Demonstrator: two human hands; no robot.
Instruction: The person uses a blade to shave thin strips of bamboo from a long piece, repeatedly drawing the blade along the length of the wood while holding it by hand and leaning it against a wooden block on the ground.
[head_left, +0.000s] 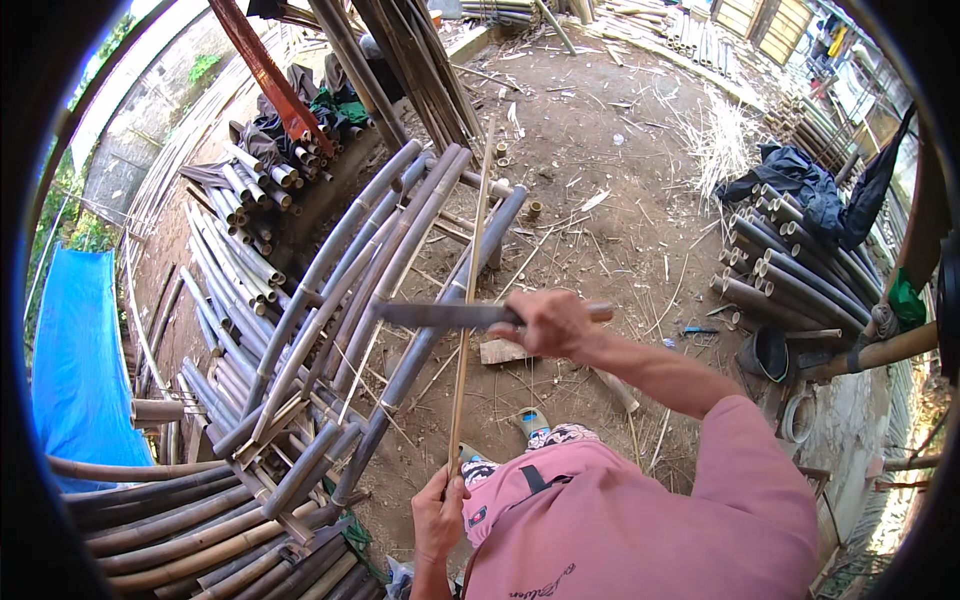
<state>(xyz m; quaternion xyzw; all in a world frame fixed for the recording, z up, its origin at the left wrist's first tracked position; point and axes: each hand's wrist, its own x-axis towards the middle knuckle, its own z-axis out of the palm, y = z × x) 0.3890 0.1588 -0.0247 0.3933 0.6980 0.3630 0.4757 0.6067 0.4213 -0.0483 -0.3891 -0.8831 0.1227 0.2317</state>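
My right hand [548, 324] is closed round the handle of a large knife [428, 316], and its broad dark blade points left. Low in the picture, my left hand [440, 510] grips the near end of a long, thin bamboo strip [463, 385]. The strip runs away from me, its far part beside a thick bamboo pole [480, 250] of the rack. Knife and strip cross partway along the strip; whether they touch I cannot tell.
A rack of bamboo poles [345, 270] slants along my left. More bamboo is stacked at near left [180, 540] and in a bundle at right [800, 265], partly under dark cloth [810, 190]. A wooden block [503, 351] and bamboo scraps lie on the dirt floor [600, 230]. A blue tarp [75, 350] hangs far left.
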